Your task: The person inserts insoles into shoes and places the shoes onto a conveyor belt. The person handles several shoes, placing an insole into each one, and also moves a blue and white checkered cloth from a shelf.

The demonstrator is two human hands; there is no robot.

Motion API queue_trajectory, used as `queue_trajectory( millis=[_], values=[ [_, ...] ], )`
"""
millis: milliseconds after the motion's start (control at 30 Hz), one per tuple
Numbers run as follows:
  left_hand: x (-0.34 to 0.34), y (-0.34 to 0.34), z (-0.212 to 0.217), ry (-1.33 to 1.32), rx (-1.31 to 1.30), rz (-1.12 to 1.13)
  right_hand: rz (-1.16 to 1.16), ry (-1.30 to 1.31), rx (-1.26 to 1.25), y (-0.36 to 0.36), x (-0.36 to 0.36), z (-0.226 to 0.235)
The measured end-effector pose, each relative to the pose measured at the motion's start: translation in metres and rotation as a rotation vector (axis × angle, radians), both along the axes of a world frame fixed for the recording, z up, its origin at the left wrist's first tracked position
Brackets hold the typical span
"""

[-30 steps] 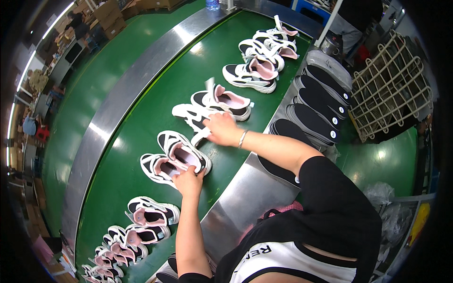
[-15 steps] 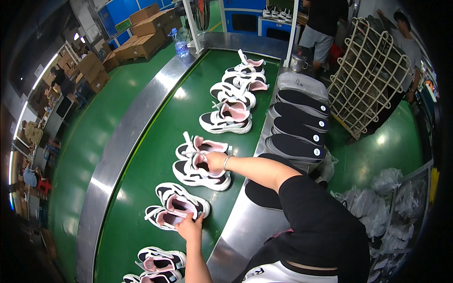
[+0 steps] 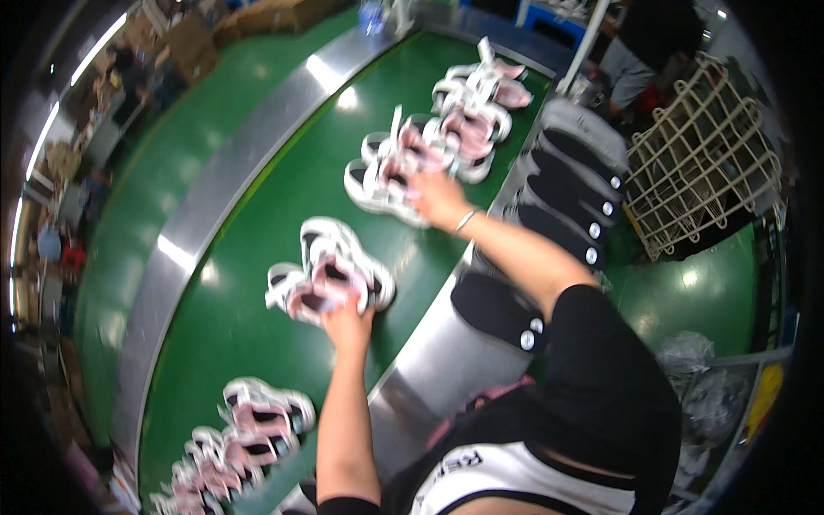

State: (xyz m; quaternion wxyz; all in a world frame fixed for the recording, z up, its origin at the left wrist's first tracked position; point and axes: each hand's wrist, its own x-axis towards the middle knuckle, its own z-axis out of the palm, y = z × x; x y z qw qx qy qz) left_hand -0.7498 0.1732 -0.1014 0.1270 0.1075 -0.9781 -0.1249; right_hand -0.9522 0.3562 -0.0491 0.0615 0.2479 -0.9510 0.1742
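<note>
My left hand (image 3: 348, 321) is closed on the heel end of a white, black and pink sneaker (image 3: 343, 262), one of a pair side by side on the green conveyor belt (image 3: 257, 202). Farther along, my right hand (image 3: 442, 200) grips the heel end of another such sneaker (image 3: 371, 190). Its fingers are partly hidden and blurred. That shoe stands close against other sneakers (image 3: 470, 129). Several more sneakers (image 3: 262, 418) form a row at the near left. Right of the belt, stacked black insoles (image 3: 558, 197) with round white stickers lie on a metal ledge.
A curved metal rim (image 3: 193, 230) borders the belt on its left. To the far right leans a cream wire rack (image 3: 704, 163), with a person (image 3: 648, 51) behind it. Clear plastic bags (image 3: 717, 403) fill a shelf at the right. Cardboard boxes (image 3: 275, 19) stand at the back.
The view has shifted. My right hand has moved away from me with its sneakers, closing the gap to the farther shoes. My left hand still holds its sneaker. More near shoes have come into view.
</note>
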Motion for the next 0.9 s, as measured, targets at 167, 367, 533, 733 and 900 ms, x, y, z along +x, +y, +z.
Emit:
queue_trajectory(
  millis=[167,367,533,733,900],
  values=[
    [-0.003,0.009,0.007,-0.050,0.022,0.025,0.204,-0.168,-0.124,0.080,0.106,0.025],
    [0.005,0.001,0.000,-0.142,-0.013,0.097,0.114,-0.236,0.256,0.132,0.210,0.011],
    [-0.003,0.013,0.009,-0.172,0.031,0.072,-0.012,-0.157,0.273,0.141,0.225,0.009],
    [0.001,0.030,0.027,-0.332,0.196,0.045,-0.043,-0.110,0.452,0.140,0.214,0.001],
    [0.019,0.042,0.036,-0.315,0.218,0.003,-0.003,-0.087,0.510,0.122,0.212,0.030]
  ],
)
